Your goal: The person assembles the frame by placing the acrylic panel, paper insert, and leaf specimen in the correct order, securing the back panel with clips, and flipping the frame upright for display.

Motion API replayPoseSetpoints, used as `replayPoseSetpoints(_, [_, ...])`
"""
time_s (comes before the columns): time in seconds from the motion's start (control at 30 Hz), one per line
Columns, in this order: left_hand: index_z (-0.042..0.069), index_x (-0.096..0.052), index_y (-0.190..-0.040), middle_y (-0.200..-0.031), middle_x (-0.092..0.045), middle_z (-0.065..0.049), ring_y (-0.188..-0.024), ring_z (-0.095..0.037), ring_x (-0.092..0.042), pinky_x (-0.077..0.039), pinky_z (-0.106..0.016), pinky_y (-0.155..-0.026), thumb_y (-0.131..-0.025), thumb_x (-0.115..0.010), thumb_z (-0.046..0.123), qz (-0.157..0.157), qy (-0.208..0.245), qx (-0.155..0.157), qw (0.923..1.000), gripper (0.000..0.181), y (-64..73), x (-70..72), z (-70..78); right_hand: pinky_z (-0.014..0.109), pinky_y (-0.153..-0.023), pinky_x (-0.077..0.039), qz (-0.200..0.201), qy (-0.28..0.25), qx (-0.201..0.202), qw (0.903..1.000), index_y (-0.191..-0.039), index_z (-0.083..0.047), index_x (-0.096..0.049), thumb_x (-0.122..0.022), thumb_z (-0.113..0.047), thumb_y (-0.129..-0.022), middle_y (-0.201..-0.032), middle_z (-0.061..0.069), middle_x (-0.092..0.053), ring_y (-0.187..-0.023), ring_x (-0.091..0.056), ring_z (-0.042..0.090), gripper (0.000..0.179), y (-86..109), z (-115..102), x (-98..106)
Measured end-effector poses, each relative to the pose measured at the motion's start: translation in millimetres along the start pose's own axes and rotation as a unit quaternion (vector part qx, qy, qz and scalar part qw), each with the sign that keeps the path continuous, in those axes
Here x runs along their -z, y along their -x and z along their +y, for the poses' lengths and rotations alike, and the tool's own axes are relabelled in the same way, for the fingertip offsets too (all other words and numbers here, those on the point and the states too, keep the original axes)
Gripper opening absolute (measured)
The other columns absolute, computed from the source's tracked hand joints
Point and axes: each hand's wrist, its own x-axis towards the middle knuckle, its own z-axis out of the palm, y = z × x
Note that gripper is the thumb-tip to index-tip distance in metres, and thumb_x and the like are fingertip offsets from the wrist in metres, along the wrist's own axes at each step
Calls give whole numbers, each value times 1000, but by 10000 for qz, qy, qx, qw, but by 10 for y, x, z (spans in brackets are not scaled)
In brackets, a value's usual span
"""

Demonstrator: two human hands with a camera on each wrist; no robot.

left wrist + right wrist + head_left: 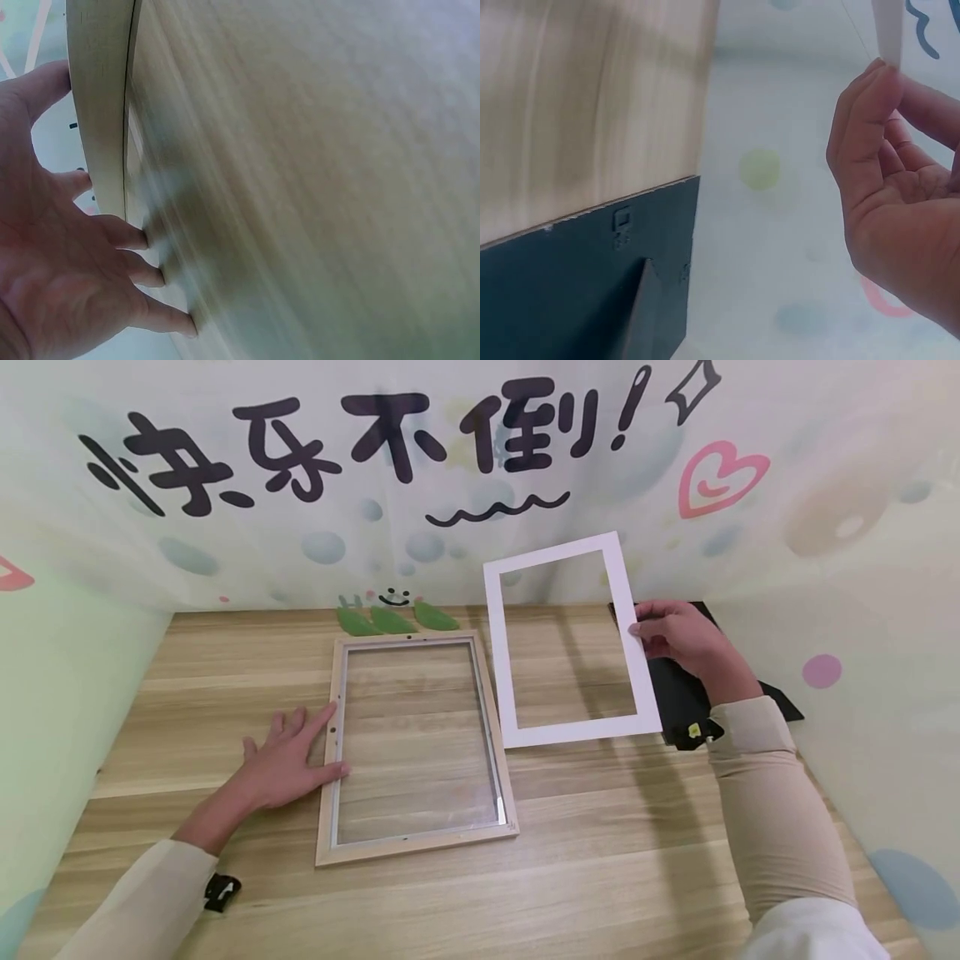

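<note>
A light wooden picture frame with a clear pane lies flat on the table. My left hand rests at its left side, fingers spread, thumb and index finger touching the wooden edge; the left wrist view shows this hand against the frame's side. Raised and tilted to the right of the frame is a white rectangular mat board with a cut-out window. My right hand pinches its right edge between thumb and fingers. In the right wrist view the mat shows as a thin white strip at the fingertips.
A black backing board with a stand flap lies on the table under and beside my right arm. Behind the wooden table hangs a printed cloth backdrop, with green leaf shapes at its foot. Side walls rise left and right.
</note>
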Motion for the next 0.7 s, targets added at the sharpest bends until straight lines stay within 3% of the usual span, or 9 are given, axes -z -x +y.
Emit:
replayPoseSetpoints(0.5, [14, -4, -157, -153, -4, -40, -137, -64, 5, 5, -88, -88, -77, -61, 74, 29, -18, 99, 9999, 115, -16, -59, 61, 25, -58, -51, -128, -765, 226, 9967, -97, -12, -61, -59, -5, -95, -72, -1, -57, -60, -55, 12, 7, 75, -198, 11])
replayPoseSetpoints(0.7, [13, -3, -157, -153, -4, -40, -137, -64, 5, 4, -88, -87, -78, -61, 74, -1, -45, 61, 10000, 116, -20, -48, 67, 27, -59, -52, -232, -1144, 256, 9928, -101, -10, -62, -60, -6, -95, -79, 0, -64, -63, -60, 14, 8, 68, -211, -72])
